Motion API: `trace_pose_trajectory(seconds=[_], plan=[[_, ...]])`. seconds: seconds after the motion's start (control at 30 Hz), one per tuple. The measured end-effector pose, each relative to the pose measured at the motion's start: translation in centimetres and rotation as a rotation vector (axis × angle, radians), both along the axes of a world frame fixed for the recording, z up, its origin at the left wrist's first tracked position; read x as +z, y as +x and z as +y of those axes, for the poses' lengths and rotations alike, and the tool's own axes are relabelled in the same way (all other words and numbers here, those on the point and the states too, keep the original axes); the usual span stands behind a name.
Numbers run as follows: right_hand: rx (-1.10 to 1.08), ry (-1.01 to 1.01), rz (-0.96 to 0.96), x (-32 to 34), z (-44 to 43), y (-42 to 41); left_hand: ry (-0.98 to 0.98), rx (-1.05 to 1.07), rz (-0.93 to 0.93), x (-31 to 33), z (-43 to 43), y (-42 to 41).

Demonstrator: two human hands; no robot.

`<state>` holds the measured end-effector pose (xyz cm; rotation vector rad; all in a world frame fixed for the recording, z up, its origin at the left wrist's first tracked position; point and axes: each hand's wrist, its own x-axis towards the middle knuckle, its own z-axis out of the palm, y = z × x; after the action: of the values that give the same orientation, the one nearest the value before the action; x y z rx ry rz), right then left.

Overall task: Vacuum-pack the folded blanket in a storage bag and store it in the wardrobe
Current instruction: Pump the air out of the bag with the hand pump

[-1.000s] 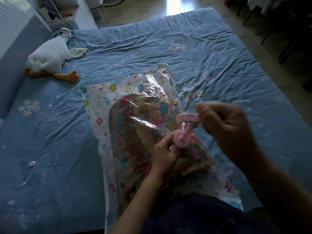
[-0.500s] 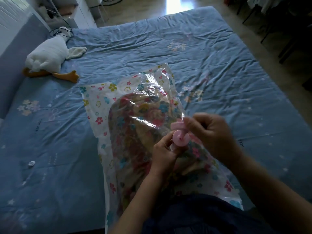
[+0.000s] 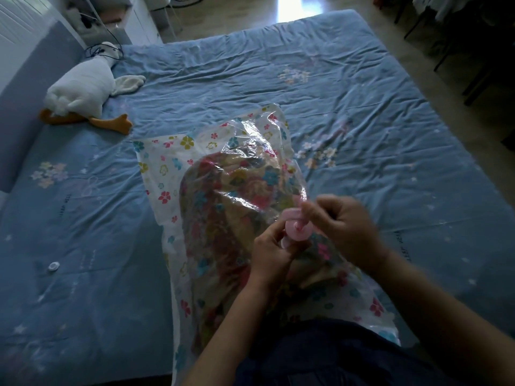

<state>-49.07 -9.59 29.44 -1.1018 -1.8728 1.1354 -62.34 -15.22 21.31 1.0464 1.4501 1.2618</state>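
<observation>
your left hand [image 3: 274,249] gripped the base of the pink valve [image 3: 297,231] from below, fingers curled round it. your right hand [image 3: 345,227] was close against it, fingertips pinching the upper pink piece of that valve. the two hands were together on one small part, lifted a little off the plastic.

the valve sat on the bag [image 3: 167,174], and the folded blanket [image 3: 223,227] was already inside it, a flowered bulk under clear, shiny film. the bag lay across the bed [image 3: 362,107] just in front of you. its near end ran under your dark clothing [image 3: 334,358], so i could not tell whether the mouth was sealed. the film looked loose and puffed, so i judged the air was not yet drawn out.

further off, a toy goose [image 3: 80,90] lay by the headboard, and a small white disc [image 3: 53,266] sat on the sheet well to the left of the bag.

the risks from there, as i judged them:
- pulling up on the valve while twisting could strain or tear the thin film around it.
- a top piece set on crooked would let air creep back in.
- an unsealed mouth would undo any pumping.
</observation>
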Motion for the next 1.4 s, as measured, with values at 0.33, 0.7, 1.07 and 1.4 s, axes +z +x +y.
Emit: trace_pose_trajectory(seconds=[0.33,0.7,1.07,1.4], plan=[[-0.041,0.262,0.254,7.3,-0.8,0.5,-0.019,0.016,-0.066,0.4,0.2,0.2],[-0.05,0.145,0.151,5.4,-1.0,0.4,0.003,0.008,-0.052,0.6,0.2,0.2],[-0.039,-0.024,-0.088,-1.2,-0.1,0.0,0.006,-0.007,0.0,0.0,0.0,-0.1],[-0.047,0.069,-0.028,1.0,-0.4,-0.1,-0.01,-0.001,-0.049,0.0,0.1,0.0]])
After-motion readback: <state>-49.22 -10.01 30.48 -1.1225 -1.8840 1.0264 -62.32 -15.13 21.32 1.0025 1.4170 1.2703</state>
